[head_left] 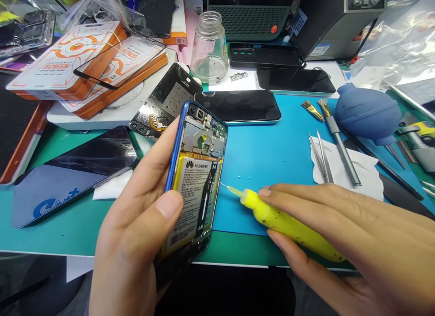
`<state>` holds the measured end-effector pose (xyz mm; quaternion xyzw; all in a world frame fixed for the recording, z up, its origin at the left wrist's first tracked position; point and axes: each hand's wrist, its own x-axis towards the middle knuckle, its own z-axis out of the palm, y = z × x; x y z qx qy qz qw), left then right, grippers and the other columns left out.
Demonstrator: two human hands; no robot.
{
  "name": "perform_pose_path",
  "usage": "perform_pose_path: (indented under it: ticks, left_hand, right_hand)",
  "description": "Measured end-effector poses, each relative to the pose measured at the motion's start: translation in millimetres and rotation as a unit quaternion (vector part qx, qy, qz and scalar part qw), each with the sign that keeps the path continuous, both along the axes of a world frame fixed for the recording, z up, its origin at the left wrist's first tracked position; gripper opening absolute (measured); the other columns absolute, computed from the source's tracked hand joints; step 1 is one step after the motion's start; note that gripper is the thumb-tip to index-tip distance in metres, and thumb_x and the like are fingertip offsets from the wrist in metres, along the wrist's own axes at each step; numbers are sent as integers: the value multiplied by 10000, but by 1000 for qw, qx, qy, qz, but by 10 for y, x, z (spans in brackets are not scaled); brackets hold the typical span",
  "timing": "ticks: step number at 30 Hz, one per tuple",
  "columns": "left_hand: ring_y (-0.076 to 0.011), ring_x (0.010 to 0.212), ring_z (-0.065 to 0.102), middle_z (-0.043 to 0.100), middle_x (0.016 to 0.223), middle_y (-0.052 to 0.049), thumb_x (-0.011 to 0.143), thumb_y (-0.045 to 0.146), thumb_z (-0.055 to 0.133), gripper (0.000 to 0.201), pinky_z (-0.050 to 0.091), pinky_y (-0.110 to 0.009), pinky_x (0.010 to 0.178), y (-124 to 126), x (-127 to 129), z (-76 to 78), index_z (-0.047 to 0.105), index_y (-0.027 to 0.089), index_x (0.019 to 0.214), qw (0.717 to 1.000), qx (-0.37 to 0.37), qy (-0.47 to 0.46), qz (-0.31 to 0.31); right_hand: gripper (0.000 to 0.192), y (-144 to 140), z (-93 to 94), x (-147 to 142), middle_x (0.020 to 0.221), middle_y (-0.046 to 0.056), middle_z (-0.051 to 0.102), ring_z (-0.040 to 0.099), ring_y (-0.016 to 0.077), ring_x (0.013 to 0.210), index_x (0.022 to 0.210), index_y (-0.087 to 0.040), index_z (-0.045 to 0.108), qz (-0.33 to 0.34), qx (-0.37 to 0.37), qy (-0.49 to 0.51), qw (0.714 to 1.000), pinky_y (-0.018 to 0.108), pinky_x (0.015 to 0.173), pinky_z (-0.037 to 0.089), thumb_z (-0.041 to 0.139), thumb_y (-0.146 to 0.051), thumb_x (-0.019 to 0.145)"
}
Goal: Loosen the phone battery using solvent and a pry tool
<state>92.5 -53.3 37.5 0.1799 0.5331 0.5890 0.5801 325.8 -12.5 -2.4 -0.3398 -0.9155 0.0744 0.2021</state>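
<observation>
My left hand (136, 225) grips an opened blue phone (197, 171) with its back cover off, showing the Huawei battery and the circuit board; my thumb rests on the battery. My right hand (346, 234) holds a yellow squeeze bottle (288, 223) with a thin needle tip. The needle points left and touches the phone's right edge beside the battery. Both are held just above the blue mat (265, 153) near the bench's front edge.
On the bench lie several phones and screens (241, 105), a removed back cover (163, 103), a glass bottle (209, 49), tweezers (321, 160), a scalpel-like tool (340, 144), a blue air blower (367, 112) and orange screen boxes (81, 62). Equipment stands at the back.
</observation>
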Motion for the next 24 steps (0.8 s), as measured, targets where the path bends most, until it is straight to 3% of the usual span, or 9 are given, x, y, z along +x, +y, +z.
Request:
perform_pose_path:
  ticks: [5, 11, 15, 17, 21, 23, 24]
  left_hand:
    - [-393, 1684, 618, 800, 1588, 113, 1064, 221, 663, 529, 657, -518, 1323, 2, -46, -127, 815, 488, 1495, 999, 3, 35, 4]
    - [-405, 1453, 806, 836, 1491, 115, 823, 402, 890, 635, 806, -378, 893, 37, -150, -354, 851, 522, 1445, 999, -12, 46, 20]
    - [-266, 1376, 847, 860, 1414, 151, 921, 342, 823, 532, 715, -155, 775, 38, -191, -403, 864, 548, 1410, 997, 41, 71, 3]
    - [-229, 1361, 849, 864, 1394, 163, 940, 309, 795, 533, 676, -103, 762, 46, -194, -389, 862, 560, 1406, 995, 41, 88, 3]
    - [-284, 1314, 874, 904, 1242, 103, 895, 260, 758, 550, 650, -132, 622, 55, -181, -347, 893, 521, 1360, 994, 31, 105, 9]
    - [-297, 1419, 830, 900, 1277, 114, 905, 274, 741, 563, 703, -180, 717, 47, -183, -350, 876, 515, 1395, 994, 25, 107, 2]
    - [-303, 1516, 771, 879, 1366, 138, 916, 299, 749, 565, 746, -239, 847, 42, -188, -356, 858, 515, 1427, 995, 22, 102, -1]
  right_hand:
    - [246, -14, 11, -9, 1362, -48, 867, 811, 155, 1085, 1391, -277, 758, 15, -18, -11, 1000, 352, 838, 569, 669, -241, 1164]
    - [277, -51, -30, 17, 1359, 7, 848, 784, 167, 1054, 1442, -228, 762, 26, 13, -19, 999, 382, 850, 536, 621, -280, 1209]
    - [266, -78, -30, 19, 1355, 10, 839, 774, 160, 1068, 1433, -224, 761, 20, 8, -12, 1000, 382, 891, 524, 608, -269, 1221]
    - [256, -75, -22, 5, 1351, 5, 840, 772, 156, 1065, 1429, -232, 759, 19, 9, -6, 1000, 374, 897, 527, 608, -259, 1224]
    - [259, -63, 7, -4, 1348, -18, 853, 786, 150, 1082, 1447, -250, 744, 25, 10, -15, 1000, 368, 880, 537, 613, -239, 1224]
    - [270, -67, 19, 25, 1353, -38, 860, 804, 146, 1096, 1464, -274, 741, 24, 3, -27, 999, 357, 876, 564, 610, -254, 1229]
    - [277, -73, 22, 51, 1349, -43, 862, 814, 148, 1093, 1477, -286, 739, 22, -4, -29, 999, 350, 872, 584, 609, -279, 1232]
